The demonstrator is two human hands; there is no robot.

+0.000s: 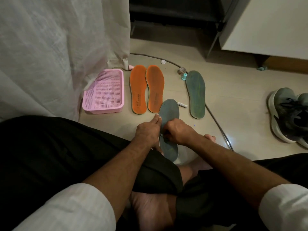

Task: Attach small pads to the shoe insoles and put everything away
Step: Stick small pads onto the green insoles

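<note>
— Insoles first: what are you seeing on the floor [225,100]?

— I'm looking at a grey-green insole [170,110], flat and foam-like, lying tilted over my crossed legs with its toe end pointing away from me. My left hand [147,130] is resting along its left edge, fingers stretched out straight, nothing clasped in that grip. My right hand [177,130] is curling its fingers down onto the middle of the insole; the grip is clenching, but I cannot tell whether it is pinching a pad, since the knuckles are hiding whatever lies beneath.

— And the others?

— Two orange insoles [146,89], matte with faint print near the heels, are lying side by side, just beside a pink plastic basket [104,92] with perforated walls and floor. A second grey-green insole [195,94] is lying well apart on the right. Between it and the held one a small white tube [182,105] is sitting on the tiles.

— Anything hard to make out?

— A clear roll [182,71] and a small teal piece [184,76] near the far insole's toe are too small to identify. A grey sneaker [289,114] is being cut off by the right edge, and a white curtain [58,47] is draping over the basket's back corner.
</note>
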